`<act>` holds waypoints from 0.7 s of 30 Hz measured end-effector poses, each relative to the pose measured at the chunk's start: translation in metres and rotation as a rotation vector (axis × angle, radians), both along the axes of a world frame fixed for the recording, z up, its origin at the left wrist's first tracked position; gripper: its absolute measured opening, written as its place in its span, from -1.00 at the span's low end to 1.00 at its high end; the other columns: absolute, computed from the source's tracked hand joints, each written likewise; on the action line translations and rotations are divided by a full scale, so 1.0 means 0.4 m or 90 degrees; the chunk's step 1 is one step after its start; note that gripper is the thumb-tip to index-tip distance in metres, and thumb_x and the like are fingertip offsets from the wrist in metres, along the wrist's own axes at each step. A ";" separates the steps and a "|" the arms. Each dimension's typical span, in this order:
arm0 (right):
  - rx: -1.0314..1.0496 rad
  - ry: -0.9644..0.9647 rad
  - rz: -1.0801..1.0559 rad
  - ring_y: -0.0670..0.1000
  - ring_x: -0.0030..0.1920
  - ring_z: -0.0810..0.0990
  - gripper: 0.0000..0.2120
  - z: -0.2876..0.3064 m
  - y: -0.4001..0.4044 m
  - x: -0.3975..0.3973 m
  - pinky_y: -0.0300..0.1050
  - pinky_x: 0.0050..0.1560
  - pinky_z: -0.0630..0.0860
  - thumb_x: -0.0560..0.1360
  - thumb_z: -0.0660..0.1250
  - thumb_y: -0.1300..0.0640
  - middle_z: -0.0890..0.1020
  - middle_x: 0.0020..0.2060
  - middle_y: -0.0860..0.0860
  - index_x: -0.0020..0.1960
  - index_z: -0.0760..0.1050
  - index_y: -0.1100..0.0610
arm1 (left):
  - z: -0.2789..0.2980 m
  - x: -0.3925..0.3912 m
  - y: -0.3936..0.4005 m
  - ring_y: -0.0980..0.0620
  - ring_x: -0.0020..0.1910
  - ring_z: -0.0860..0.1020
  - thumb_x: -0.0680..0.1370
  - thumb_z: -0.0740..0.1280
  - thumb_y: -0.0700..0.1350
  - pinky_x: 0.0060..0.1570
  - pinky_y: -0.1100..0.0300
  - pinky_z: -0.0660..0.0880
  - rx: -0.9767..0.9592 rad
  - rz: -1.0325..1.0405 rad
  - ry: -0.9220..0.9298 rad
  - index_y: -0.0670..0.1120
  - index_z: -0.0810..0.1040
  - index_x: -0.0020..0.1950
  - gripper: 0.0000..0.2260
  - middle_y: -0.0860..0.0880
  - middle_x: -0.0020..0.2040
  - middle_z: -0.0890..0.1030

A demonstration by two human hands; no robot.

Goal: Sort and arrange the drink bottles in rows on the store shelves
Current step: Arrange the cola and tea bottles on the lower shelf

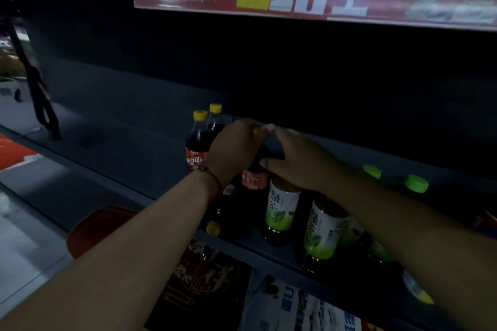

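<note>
Only 1 view: the head camera looks forward and down, close to the shelf (150, 169), with both forearms reaching in.

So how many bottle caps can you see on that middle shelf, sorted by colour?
Yellow caps: 3, two on the upright cola bottles and one low at the shelf's front edge.
Green caps: 2, at the right.
Total: 5. Caps beneath the hands are hidden.

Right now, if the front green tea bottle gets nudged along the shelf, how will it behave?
The green tea bottle looks full, so probably heavy and rigid. Tall and narrow, it may tip; close neighbours might catch it. The glossy label could be slippery.
</note>
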State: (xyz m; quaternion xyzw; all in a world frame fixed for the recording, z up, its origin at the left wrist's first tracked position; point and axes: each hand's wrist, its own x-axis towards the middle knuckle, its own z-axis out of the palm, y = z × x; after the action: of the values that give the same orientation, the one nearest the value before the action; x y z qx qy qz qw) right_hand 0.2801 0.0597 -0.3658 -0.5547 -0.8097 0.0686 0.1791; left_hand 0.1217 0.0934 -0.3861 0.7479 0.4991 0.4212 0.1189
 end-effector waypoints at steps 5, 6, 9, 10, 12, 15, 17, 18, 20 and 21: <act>-0.037 0.096 0.050 0.04 0.48 0.29 -0.23 -0.007 0.021 -0.010 -0.10 0.35 0.34 0.53 0.31 -0.16 0.23 0.53 -0.01 0.59 -0.04 -0.12 | -0.006 -0.011 -0.014 0.16 0.05 0.61 0.71 0.09 0.04 0.11 0.15 0.52 -0.131 -0.188 -0.095 -0.05 0.54 0.17 -0.72 0.03 0.02 0.65; -0.020 0.085 0.051 0.04 0.47 0.30 -0.23 -0.010 0.022 -0.008 -0.10 0.35 0.34 0.53 0.31 -0.15 0.22 0.54 -0.01 0.59 -0.05 -0.14 | -0.036 -0.029 -0.029 0.26 0.04 0.59 0.71 0.09 0.03 0.10 0.26 0.50 -0.117 -0.196 -0.096 0.01 0.51 0.21 -0.76 0.10 0.02 0.63; 0.035 0.041 0.048 0.06 0.41 0.38 -0.23 -0.022 0.027 -0.007 -0.09 0.29 0.40 0.53 0.31 -0.15 0.28 0.51 0.01 0.58 -0.05 -0.15 | -0.200 -0.092 -0.076 0.03 0.19 0.52 0.63 0.08 0.27 0.15 0.05 0.50 -0.067 -0.008 0.025 0.10 0.40 0.38 -0.58 0.01 0.15 0.53; 0.042 0.038 0.045 0.07 0.40 0.39 -0.22 -0.025 0.028 -0.009 -0.10 0.27 0.40 0.53 0.31 -0.16 0.28 0.51 0.01 0.58 -0.06 -0.14 | -0.263 -0.112 -0.098 -0.04 0.24 0.47 0.59 0.12 0.30 0.17 0.01 0.49 -0.101 0.073 0.087 0.15 0.30 0.46 -0.51 -0.01 0.22 0.47; 0.035 0.050 0.035 0.07 0.43 0.35 -0.20 -0.034 0.034 -0.012 -0.11 0.29 0.36 0.53 0.31 -0.16 0.24 0.53 0.00 0.59 -0.09 -0.12 | -0.369 -0.135 -0.147 -0.06 0.21 0.45 0.57 0.22 0.26 0.08 0.06 0.50 -0.200 0.146 0.164 0.21 0.09 0.56 -0.40 -0.03 0.24 0.37; 0.041 0.060 0.041 0.06 0.47 0.28 -0.17 -0.043 0.032 -0.020 -0.09 0.33 0.32 0.52 0.33 -0.16 0.20 0.54 -0.02 0.59 -0.12 -0.11 | -0.480 -0.146 -0.179 -0.02 -0.06 0.57 0.63 0.25 0.06 -0.25 0.17 0.47 -0.116 0.123 0.145 0.20 0.03 0.58 -0.40 -0.06 0.13 0.52; 0.045 0.058 0.048 0.04 0.48 0.26 -0.16 -0.049 0.033 -0.023 -0.10 0.34 0.31 0.52 0.33 -0.15 0.18 0.55 -0.03 0.59 -0.12 -0.11 | -0.500 -0.161 -0.180 0.03 -0.23 0.58 0.64 0.26 -0.05 -0.35 0.16 0.46 -0.058 0.135 0.084 0.12 0.18 0.55 -0.50 -0.04 -0.06 0.61; 0.041 0.063 0.048 0.03 0.48 0.25 -0.16 -0.050 0.032 -0.024 -0.11 0.34 0.30 0.51 0.34 -0.15 0.19 0.54 -0.03 0.59 -0.12 -0.11 | -0.498 -0.168 -0.179 0.04 -0.26 0.58 0.63 0.27 -0.07 -0.36 0.16 0.47 -0.047 0.142 0.060 0.07 0.27 0.51 -0.56 -0.01 -0.12 0.61; 0.031 0.090 0.045 0.00 0.48 0.26 -0.16 -0.052 0.031 -0.020 -0.12 0.35 0.30 0.51 0.34 -0.17 0.20 0.53 -0.07 0.58 -0.11 -0.13 | -0.483 -0.180 -0.186 0.09 -0.29 0.58 0.63 0.29 -0.06 -0.37 0.15 0.50 -0.040 0.141 0.024 -0.01 0.38 0.40 -0.66 0.04 -0.18 0.59; 0.027 0.107 0.042 -0.01 0.48 0.26 -0.17 -0.051 0.031 -0.018 -0.10 0.36 0.30 0.50 0.34 -0.17 0.21 0.53 -0.09 0.58 -0.09 -0.14 | -0.470 -0.186 -0.189 0.12 -0.27 0.58 0.62 0.29 -0.05 -0.33 0.16 0.53 -0.036 0.130 0.008 -0.01 0.39 0.37 -0.68 0.06 -0.15 0.60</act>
State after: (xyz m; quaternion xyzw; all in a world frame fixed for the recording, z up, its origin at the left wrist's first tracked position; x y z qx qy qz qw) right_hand 0.2731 0.0719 -0.3861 -0.5164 -0.8108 0.1036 0.2555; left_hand 0.0474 0.0180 -0.5742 0.6922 0.5853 0.4119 0.0930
